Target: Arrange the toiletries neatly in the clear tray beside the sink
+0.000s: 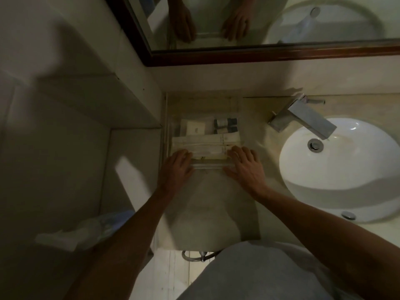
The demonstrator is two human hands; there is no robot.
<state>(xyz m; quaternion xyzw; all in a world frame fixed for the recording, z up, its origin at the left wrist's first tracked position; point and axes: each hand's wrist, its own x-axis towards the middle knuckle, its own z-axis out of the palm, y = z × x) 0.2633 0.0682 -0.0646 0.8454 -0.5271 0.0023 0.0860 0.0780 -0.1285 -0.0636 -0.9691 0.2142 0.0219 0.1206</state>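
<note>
A clear tray (206, 166) sits on the beige counter left of the sink, against the back wall. Inside it lie long white packets (207, 142) side by side, a small white square packet (195, 128) behind them, and two small dark-capped bottles (225, 125) at the back right. My left hand (176, 167) rests on the tray's front left corner, fingers over the rim onto the packets. My right hand (245, 164) lies on the front right corner the same way. Both hands grip the tray's near edge.
A white oval sink (337, 169) with a chrome faucet (303, 119) is to the right. A dark-framed mirror (238, 53) hangs behind. On the left, a tiled ledge drops off, with crumpled plastic (91, 230) below. A towel ring (194, 255) hangs under the counter edge.
</note>
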